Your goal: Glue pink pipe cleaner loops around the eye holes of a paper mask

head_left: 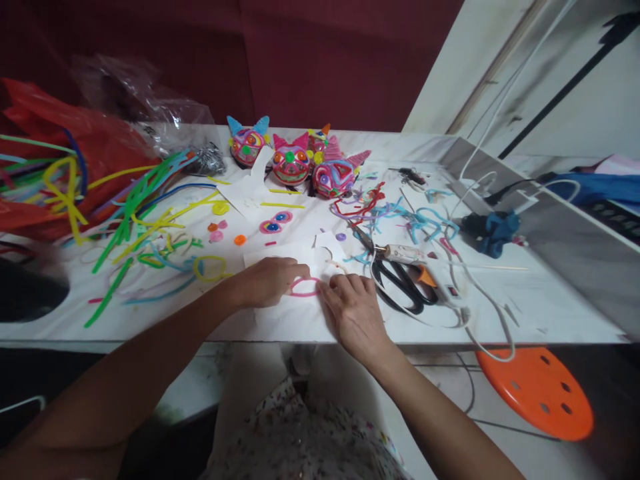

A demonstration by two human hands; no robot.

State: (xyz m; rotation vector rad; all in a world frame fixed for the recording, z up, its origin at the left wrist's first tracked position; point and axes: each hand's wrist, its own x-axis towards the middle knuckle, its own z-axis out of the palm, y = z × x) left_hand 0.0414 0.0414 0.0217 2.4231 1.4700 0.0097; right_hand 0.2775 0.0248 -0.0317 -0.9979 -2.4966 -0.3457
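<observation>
Two sets of fingers: left hand [270, 281] bunched, right hand [354, 312] bent, can't tell if pinching; pink loop [304, 295] between them on paper [270, 315], looks shaped, inside bare; eyes [276, 223] look made, four heads [290, 160] seem finished, stems [123, 230] loose, unused

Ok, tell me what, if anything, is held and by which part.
The left hand and right hand have fingers at opposite ends of a pink loop; whether they grip it or merely press it down cannot be told.
</observation>
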